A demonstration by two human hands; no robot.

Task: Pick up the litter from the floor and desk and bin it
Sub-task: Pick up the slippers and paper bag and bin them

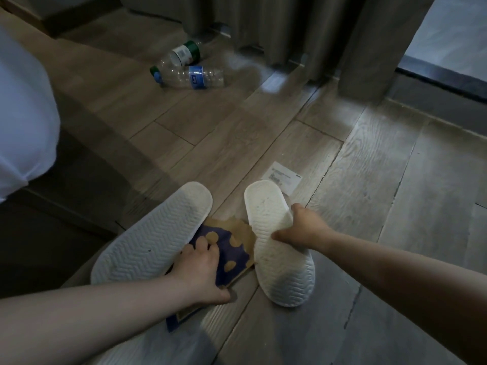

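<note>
Your left hand (200, 270) grasped the torn paper bag (237, 248), which lay on the floor (369, 180) between the left slipper (147, 241) and the right slipper (266, 214), both sole-up. Your right hand (303, 227) clenched the right slipper's edge. A blue-label bottle (195, 77) and a green-label bottle (181, 55) lay touching near the curtain (263, 27). A paper slip (283, 176) lay just beyond the right slipper.

A torn brown-and-purple paper bag (232, 248) lies on the near floor between 2 white sole-up slippers, left slipper (147, 233) and right slipper (274, 233), with a white printed slip (283, 177) just beyond, and a blue-labelled bottle (195, 78) touching a green-labelled bottle (181, 55), both clear, on their sides, far left.
</note>
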